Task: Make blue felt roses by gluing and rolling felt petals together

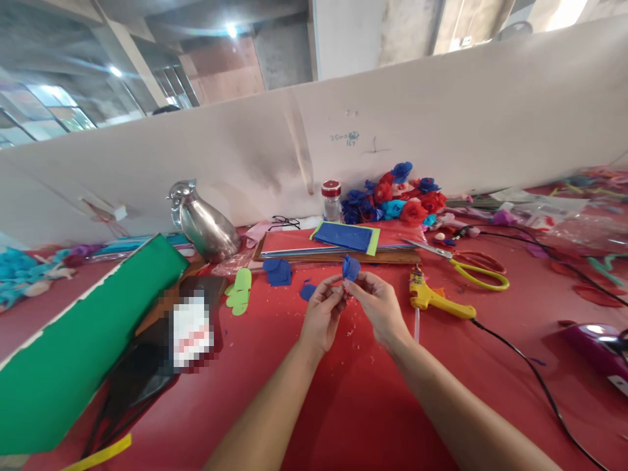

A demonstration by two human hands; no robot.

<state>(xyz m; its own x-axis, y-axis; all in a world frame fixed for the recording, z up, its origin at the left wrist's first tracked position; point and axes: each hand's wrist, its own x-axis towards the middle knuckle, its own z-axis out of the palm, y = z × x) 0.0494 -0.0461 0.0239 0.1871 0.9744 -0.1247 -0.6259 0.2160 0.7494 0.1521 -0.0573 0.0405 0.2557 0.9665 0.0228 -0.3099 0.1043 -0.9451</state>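
1. Fingertips of both hands met above the red table [343,392]. The left hand [321,317] and right hand [377,304] together pinched a small blue felt piece [351,267], which stood up between the thumbs and forefingers, clear of the tabletop.
2. Just behind the hands lay loose blue felt cutouts [277,271], and beyond these a stack of flat blue, green and red felt sheets [343,239].
3. Right of the right hand lay a yellow glue gun [436,299] with a black cord; yellow-handled scissors [471,268] lay just past it.
4. At the white partition wall [441,124] sat a heap of blue and red felt flowers [397,196] beside a red-capped clear jar [331,199].
5. Faint blue handwriting on the wall; not legible.
6. Left: shiny metal jug [203,226], green felt roll [73,347].
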